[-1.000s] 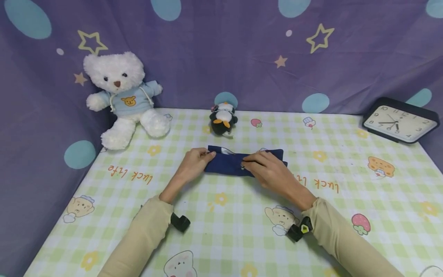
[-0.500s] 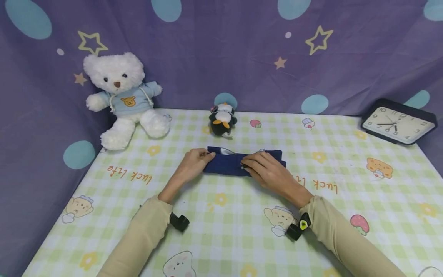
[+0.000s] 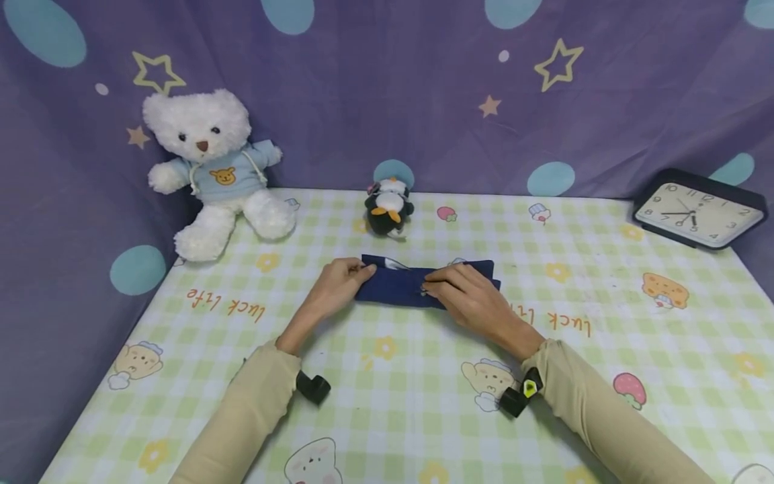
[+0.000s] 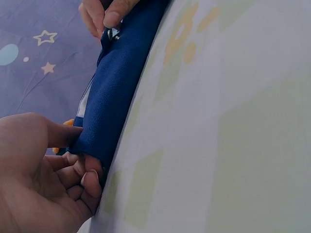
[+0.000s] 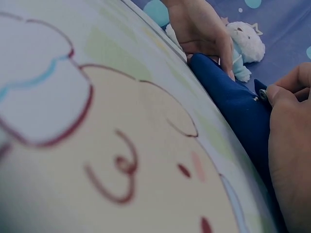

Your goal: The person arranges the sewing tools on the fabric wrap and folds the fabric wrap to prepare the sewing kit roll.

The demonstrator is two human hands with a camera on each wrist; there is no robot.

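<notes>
A long, flat navy cloth pouch [image 3: 387, 288] lies across the middle of the table, a pale lining showing at its upper left edge. My left hand [image 3: 338, 288] pinches its left end; in the left wrist view, the left hand's [image 4: 41, 174] thumb is on top and curled fingers are under the cloth. Near the pouch's middle, my right hand [image 3: 468, 296] pinches the upper edge beside a small shiny metal piece [image 3: 424, 291]. In the right wrist view, a small dark tab [image 5: 260, 86] with metal on it meets the right hand's [image 5: 294, 145] fingertips. Fingers partly hide the metal's exact form.
A white teddy bear [image 3: 220, 175] sits at the back left. Behind the pouch lies a penguin plush [image 3: 389, 207], and a black-framed clock [image 3: 698, 212] leans at the back right. A checked cloth [image 3: 375, 417] covers the table, with a purple curtain [image 3: 338, 101] behind it.
Both hands keep their grip on the pouch at the same places. My right fingers shift only very slightly at the metal piece; the slight scene shift comes from the head view.
</notes>
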